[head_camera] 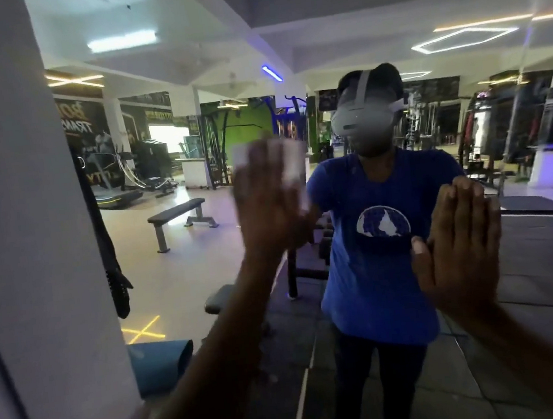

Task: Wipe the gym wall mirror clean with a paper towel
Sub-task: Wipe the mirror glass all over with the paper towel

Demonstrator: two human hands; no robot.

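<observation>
Your left hand (267,203) is up at the centre of the frame, fingers straight and spread, pressing a white paper towel (288,159) flat against the mirror (533,266). The hand is blurred, so the exact lie of each finger is hard to read, but the towel shows above and to the right of your fingers, pinned between palm and glass. That grip is an open, flat press, nothing curled round the towel.

Your right hand (462,250) is at the right of the frame, lower than the left, fingers straight and close together, palm toward the glass. It holds nothing; I cannot tell if it actually touches the mirror.

The mirror fills most of the frame, with a white wall or pillar (19,204) along the left edge. In the glass you can see your reflection in a blue T-shirt (378,266) with a headset (364,116) on, right of centre. Behind it, 1 flat gym bench (179,213) stands on the pale floor at left of centre, and a rolled blue mat (161,363) lies at lower left. Ceiling lights glow at upper right.
</observation>
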